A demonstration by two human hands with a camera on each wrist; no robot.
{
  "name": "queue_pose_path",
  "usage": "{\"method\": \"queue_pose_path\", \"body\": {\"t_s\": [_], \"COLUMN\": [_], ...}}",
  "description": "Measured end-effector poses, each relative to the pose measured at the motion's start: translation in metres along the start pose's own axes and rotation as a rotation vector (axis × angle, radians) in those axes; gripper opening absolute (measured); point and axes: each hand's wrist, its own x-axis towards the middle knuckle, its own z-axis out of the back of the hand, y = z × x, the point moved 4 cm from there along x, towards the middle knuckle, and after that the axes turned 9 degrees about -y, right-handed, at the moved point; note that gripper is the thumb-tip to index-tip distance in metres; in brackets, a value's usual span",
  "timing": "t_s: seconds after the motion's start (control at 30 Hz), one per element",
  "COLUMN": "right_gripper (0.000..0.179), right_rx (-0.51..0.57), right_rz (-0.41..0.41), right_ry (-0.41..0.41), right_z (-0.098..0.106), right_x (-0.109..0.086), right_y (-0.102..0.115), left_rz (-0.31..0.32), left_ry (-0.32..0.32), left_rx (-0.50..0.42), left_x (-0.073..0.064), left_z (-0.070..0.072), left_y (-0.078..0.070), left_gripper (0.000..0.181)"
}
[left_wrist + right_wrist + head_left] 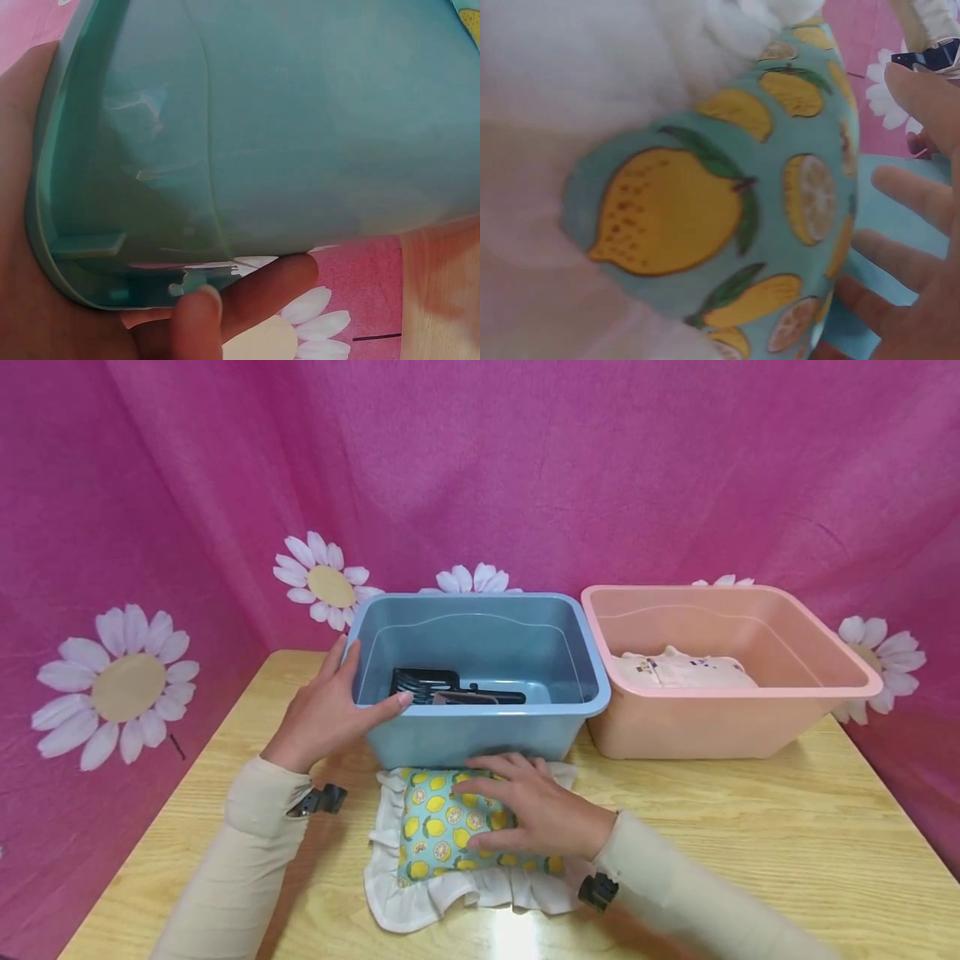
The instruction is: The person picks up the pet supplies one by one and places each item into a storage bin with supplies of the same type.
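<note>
A blue plastic bin (480, 731) stands near the back of the table. My left hand (318, 714) grips its front left corner, thumb over the front rim and fingers along the left side; the left wrist view shows the fingers (196, 319) around the outer wall. Before the bin lies a small cushion (438, 827) with a lemon print and a white ruffle. My right hand (528, 806) is over it, fingers spread and fairly straight, partly hiding it; whether they press it I cannot tell. Inside the bin are a black slotted turner (423, 681) and a black-handled utensil (495, 697), partly hidden by the front wall.
A pink bin (682, 727) stands right beside the blue one, holding a pale printed cloth item (690, 671). Behind both hangs a magenta cloth (480, 468) with large daisies. The wooden table (720, 827) extends toward me and to the right.
</note>
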Motion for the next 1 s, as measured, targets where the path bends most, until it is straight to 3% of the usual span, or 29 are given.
{"method": "queue_pose_path", "body": {"t_s": [0.23, 0.53, 1.0], "right_gripper": [0.066, 0.077, 0.083], "right_rx": [-0.046, -0.090, -0.226], "right_rz": [0.012, -0.018, 0.078], "right_ry": [-0.027, 0.023, 0.001], "right_z": [-0.008, -0.019, -0.033], "right_x": [0.001, -0.001, -0.005], "right_y": [-0.004, -0.004, -0.003], "left_rz": [-0.014, -0.013, 0.004], "left_ry": [-0.008, -0.003, 0.010], "left_rx": [0.000, 0.005, 0.003], "left_x": [0.001, -0.001, -0.001], "left_z": [0.000, 0.000, 0.000], "left_y": [0.000, 0.001, 0.000], "left_gripper": [0.106, 0.107, 0.108]}}
